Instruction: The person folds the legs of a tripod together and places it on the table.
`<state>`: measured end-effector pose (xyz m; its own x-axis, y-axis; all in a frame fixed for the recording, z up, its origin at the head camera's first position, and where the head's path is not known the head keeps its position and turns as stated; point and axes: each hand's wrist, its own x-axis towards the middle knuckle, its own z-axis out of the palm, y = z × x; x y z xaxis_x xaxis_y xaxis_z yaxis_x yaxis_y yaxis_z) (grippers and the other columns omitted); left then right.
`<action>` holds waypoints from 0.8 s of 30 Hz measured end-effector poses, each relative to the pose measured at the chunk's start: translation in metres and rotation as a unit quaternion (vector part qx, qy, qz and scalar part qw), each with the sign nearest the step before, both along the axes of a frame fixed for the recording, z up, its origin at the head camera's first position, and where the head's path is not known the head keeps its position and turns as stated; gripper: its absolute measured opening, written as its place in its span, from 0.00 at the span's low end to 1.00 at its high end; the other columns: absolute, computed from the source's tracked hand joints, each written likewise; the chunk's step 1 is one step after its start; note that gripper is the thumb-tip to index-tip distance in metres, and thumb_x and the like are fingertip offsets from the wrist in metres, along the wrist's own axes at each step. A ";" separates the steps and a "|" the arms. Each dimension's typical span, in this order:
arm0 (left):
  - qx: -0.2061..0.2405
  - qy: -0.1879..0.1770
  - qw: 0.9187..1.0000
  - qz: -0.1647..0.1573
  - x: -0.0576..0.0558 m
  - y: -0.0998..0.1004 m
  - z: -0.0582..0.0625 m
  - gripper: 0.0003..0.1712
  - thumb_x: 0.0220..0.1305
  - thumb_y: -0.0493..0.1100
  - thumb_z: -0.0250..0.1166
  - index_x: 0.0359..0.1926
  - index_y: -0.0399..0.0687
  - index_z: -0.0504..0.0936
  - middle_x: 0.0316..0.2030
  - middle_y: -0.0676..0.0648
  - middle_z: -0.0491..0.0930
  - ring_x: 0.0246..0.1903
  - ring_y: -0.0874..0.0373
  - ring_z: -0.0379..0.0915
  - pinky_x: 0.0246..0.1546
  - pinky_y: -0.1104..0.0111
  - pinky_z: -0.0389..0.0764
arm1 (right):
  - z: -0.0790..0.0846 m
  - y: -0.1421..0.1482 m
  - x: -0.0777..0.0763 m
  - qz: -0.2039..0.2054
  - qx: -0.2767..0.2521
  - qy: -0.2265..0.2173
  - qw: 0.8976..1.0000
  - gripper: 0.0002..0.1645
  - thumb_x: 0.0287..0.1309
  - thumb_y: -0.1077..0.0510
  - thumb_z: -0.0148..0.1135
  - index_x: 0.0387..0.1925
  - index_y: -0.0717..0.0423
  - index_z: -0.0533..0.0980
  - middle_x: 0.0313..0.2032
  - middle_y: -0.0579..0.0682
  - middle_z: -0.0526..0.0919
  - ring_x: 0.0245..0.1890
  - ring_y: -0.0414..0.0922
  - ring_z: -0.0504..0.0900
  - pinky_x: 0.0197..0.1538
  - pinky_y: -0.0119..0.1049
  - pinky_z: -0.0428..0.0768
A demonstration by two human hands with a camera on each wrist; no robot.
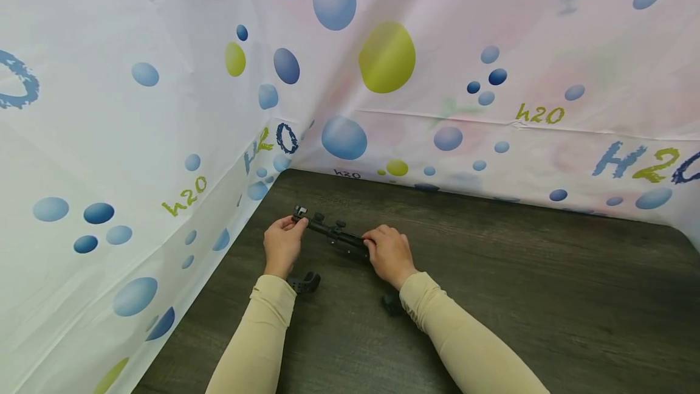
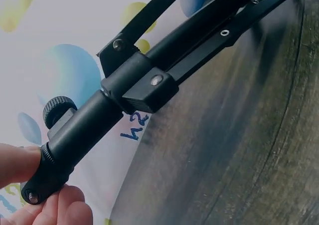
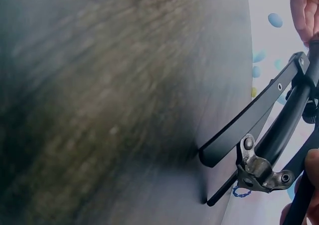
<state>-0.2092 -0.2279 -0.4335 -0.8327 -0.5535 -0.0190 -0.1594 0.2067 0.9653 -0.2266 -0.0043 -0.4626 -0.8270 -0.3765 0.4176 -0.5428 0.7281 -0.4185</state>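
Observation:
A small black folding tripod (image 1: 335, 233) slants across the head view between both hands. It has knobs on its tube and hinged flat legs. My left hand (image 1: 282, 247) pinches the head end between thumb and fingers, beside a ridged knob (image 2: 60, 111) in the left wrist view. At the leg end, my right hand (image 1: 391, 255) pinches one of the legs. The right wrist view shows a metal hinge bracket (image 3: 259, 172) joining the legs, which are partly spread. Whether any leg touches the table cannot be told.
On the dark wooden table (image 1: 519, 297), a black curved piece with holes (image 1: 305, 283) lies beside the left forearm. Another small black object (image 1: 391, 304) is partly hidden by the right sleeve. A white bubble-print curtain (image 1: 437, 78) borders the table at the back and left.

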 end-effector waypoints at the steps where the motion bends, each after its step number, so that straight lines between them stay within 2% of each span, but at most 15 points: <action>1: -0.001 -0.001 1.000 0.000 0.000 0.000 -0.001 0.26 0.66 0.42 0.68 0.60 0.30 0.77 0.51 0.32 0.81 0.46 0.42 0.82 0.47 0.55 0.82 | 0.000 0.000 -0.001 -0.001 0.002 0.002 1.000 0.06 0.66 0.59 0.65 0.40 0.52 0.86 0.36 0.48 0.82 0.36 0.50 0.80 0.37 0.47 0.73; 14: -0.028 -0.016 0.999 0.012 -0.002 -0.003 -0.008 0.26 0.66 0.42 0.68 0.60 0.30 0.77 0.51 0.32 0.80 0.49 0.41 0.81 0.49 0.53 0.80 | 0.001 -0.002 -0.003 0.000 0.017 0.019 1.000 0.05 0.65 0.58 0.66 0.39 0.51 0.86 0.35 0.48 0.83 0.35 0.49 0.80 0.36 0.47 0.74; 24: -0.041 -0.034 0.999 0.012 -0.002 -0.005 -0.013 0.27 0.66 0.44 0.68 0.60 0.31 0.78 0.51 0.32 0.80 0.50 0.41 0.79 0.49 0.51 0.79 | 0.001 -0.003 -0.003 -0.005 0.025 0.010 1.000 0.06 0.65 0.56 0.66 0.39 0.50 0.87 0.33 0.47 0.82 0.33 0.48 0.80 0.36 0.46 0.74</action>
<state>-0.2108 -0.2334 -0.4462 -0.8178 -0.5748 -0.0283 -0.2295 0.2807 0.9320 -0.2300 -0.0075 -0.4616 -0.8225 -0.3898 0.4142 -0.5435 0.7533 -0.3704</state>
